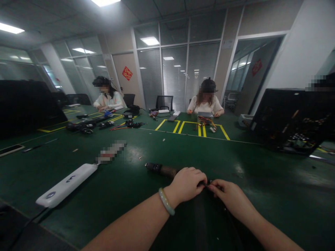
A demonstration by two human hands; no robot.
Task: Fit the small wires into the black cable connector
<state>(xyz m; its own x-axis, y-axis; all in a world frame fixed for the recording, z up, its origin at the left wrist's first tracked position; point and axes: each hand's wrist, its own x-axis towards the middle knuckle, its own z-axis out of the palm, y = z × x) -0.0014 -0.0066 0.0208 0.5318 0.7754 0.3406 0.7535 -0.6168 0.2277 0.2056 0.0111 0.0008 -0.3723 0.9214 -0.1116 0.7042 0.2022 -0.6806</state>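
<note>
A dark cylindrical tool (pixel 162 169) lies on the green counter (pixel 261 181) just in front of the person, its far end poking out to the left. The left hand (pixel 187 184), with a pale bracelet (pixel 166 202) at the wrist, has its fingers curled shut over the tool's body. The right hand (pixel 230 197) pinches the tool's near end, almost touching the left. A white power strip (pixel 66 184) lies to the left and a black computer case (pixel 290 118) stands to the right. Two seated people (pixel 206 101) work beyond yellow tape lines (pixel 201 129).
</note>
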